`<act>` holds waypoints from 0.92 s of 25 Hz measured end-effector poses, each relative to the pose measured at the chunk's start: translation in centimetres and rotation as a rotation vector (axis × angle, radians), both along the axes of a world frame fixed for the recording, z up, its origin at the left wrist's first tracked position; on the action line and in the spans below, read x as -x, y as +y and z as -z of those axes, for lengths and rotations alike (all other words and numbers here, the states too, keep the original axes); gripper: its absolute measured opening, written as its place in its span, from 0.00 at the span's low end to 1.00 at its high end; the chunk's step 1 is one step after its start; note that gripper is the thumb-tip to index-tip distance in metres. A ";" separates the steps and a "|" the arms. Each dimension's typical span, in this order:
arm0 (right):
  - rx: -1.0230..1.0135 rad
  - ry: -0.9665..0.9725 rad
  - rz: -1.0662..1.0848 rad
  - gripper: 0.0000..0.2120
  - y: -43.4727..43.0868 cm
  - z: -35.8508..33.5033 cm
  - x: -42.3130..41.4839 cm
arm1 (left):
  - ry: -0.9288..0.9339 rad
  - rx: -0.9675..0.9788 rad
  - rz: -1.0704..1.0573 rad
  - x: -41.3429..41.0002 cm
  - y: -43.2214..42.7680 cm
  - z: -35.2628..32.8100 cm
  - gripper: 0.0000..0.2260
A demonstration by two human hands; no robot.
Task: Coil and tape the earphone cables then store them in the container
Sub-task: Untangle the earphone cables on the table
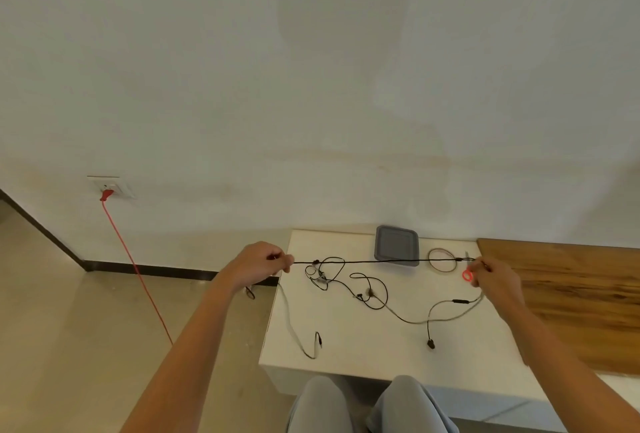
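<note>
Head view, container (397,242) contents unclear, cable (363,261) taut

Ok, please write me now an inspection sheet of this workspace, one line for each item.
Surface: white table; a wooden surface adjoins it on the right.
Job's things: grey container at the far edge; red ring beside the right hand, probably tape, held or lying I cannot tell.
Clutter: nothing seen.
Grips: left hand and right hand each pinch one end of the black cable, stretched taut above the table.
Cables: loose earphone cables tangled on the table; a grey cable lies along the left edge; a coiled loop lies by the container.
Surroundings: red cord plugged into a wall socket; pale floor.
</note>
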State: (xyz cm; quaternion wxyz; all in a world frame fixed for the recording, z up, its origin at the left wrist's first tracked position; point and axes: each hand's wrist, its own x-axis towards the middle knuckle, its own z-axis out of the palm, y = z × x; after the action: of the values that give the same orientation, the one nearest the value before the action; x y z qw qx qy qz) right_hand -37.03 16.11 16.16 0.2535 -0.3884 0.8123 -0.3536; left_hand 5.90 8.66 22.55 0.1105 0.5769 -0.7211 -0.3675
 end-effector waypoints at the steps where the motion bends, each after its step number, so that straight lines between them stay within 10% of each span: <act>1: -0.032 0.024 0.056 0.11 0.1 0.8 0.6 | 0.010 0.010 -0.017 -0.2 0.0 -0.1 0.15; 7: -0.519 0.231 -0.359 0.20 -0.8 1.8 -3.3 | 0.264 -0.078 -0.056 4.1 1.5 -1.4 0.14; 10: -0.157 0.011 -0.647 0.30 -1.1 -1.7 -10.5 | 0.320 -0.102 0.005 7.3 2.1 -1.5 0.13; 13: 0.072 -0.182 -0.893 0.16 -1.3 -5.5 -16.2 | 0.313 -0.068 0.009 9.7 2.5 -1.6 0.15; 23: 0.177 -0.034 -0.117 0.12 -2.3 -3.6 -8.9 | 0.297 -0.113 -0.093 3.8 2.1 -1.5 0.15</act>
State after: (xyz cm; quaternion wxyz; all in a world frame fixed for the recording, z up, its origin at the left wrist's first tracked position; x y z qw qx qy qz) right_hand -28.14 13.83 19.76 0.2524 -0.4500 0.7492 -0.4152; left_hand 2.12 10.79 24.08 0.2002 0.5542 -0.6475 -0.4833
